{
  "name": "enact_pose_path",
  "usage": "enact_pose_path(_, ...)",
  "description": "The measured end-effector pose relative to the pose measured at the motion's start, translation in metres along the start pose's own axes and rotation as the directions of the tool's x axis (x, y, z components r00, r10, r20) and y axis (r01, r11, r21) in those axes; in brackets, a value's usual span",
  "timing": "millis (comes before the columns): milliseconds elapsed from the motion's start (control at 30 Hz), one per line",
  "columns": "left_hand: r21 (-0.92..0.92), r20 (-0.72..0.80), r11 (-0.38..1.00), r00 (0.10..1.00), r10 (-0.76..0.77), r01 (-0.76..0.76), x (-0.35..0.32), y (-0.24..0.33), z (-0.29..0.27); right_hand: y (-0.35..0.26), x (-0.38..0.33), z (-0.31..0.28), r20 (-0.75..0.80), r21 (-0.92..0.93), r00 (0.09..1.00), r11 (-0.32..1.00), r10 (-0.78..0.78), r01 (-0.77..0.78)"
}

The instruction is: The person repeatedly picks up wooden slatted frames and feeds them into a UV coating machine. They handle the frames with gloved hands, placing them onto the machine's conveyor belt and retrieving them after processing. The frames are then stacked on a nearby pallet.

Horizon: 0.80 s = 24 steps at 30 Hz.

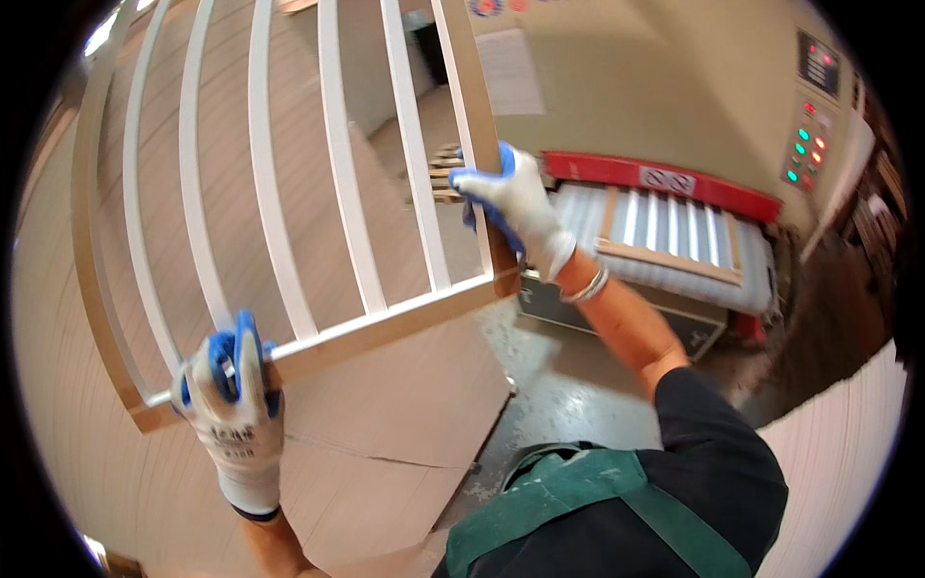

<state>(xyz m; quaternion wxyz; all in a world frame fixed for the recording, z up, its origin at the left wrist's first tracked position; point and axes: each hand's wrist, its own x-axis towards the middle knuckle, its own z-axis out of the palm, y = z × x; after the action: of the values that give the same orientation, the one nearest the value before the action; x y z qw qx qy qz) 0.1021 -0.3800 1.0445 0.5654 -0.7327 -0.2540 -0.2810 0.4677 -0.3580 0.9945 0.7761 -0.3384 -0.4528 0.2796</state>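
Observation:
A slatted wooden frame (pixel 385 330), with white slats and tan outer edges, is held up in front of me on the left. My left hand (pixel 231 400), in a white glove with blue palm and fingers, grips its near rail close to the left corner. Wearing a matching glove, my right hand (pixel 520 200) is closed round the right-hand rail, above the near right corner. The far end of the frame runs out of the picture. A similar, smaller-looking slatted frame (pixel 665 258) lies flat on the grey conveyor belt (pixel 758 260) to my right.
A large beige machine (pixel 655 87) stands behind the belt, with a red bar (pixel 617 170) across its opening and a lit control panel (pixel 809 140) at right. Big brown boards (pixel 385 409) spread beneath the held frame. Part of a wooden pallet (pixel 445 175) shows behind it.

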Motion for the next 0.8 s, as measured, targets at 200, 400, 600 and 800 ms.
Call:
enact_pose_path(200,-0.367,0.078,0.93,0.995,0.056,-0.024,-0.051,0.098,0.049,0.046,-0.142,-0.113,-0.441,-0.097,0.89,0.98,0.113,-0.172)
enact_pose_path(400,-0.786,0.209,0.618,0.945,0.251,0.01,-0.071,0.232,0.086,0.04,-0.279,-0.213,-0.704,-0.205,0.693,0.889,0.157,-0.41)
enact_pose_path(600,-0.948,0.231,0.311,0.825,0.516,0.071,-0.109,0.325,0.104,0.046,-0.362,-0.243,-0.819,-0.327,0.56,0.701,0.124,-0.633)
enact_pose_path(800,-0.966,0.253,0.195,0.76,0.599,0.168,-0.129,0.372,0.095,0.051,-0.407,-0.273,-0.858,-0.288,0.489,0.638,0.161,-0.714)
